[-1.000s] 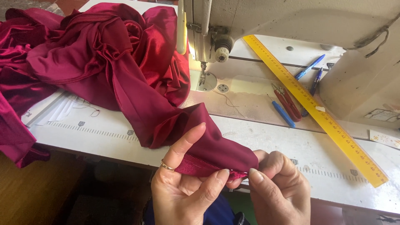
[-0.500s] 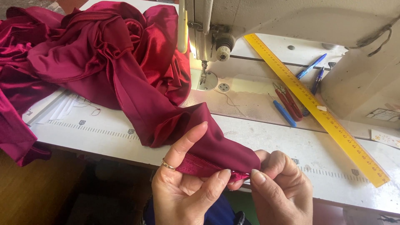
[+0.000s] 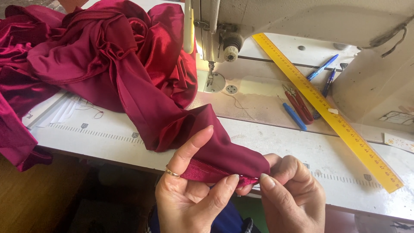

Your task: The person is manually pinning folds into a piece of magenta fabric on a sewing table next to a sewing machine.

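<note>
At the front edge of the table (image 3: 108, 144) I've got the end of the dark red satin fabric (image 3: 215, 151) pinched up between both hands, and honestly this is the fiddly bit. My left hand (image 3: 196, 196) is closed on the folded edge, thumb underneath and the ringed finger propping the cloth from behind, with the forefinger lying up along the top. My right hand (image 3: 291, 196) is closed on the same edge just beside it, thumb tip nearly touching the left thumb. The rest of the fabric trails back over the table into a big heap to the left of the sewing machine (image 3: 224, 39). What I reckon works here: keep the pinch light, since satin looks like it slides and creeps, and roll the edge a little at a time rather than dragging it. Keep the two thumbs close so the fold stays even between them. I'd also keep the heap's weight resting on the table so it doesn't tug the edge out. The yellow ruler (image 3: 327, 110) and red snips (image 3: 297, 103) sit well apart, over to the right
</note>
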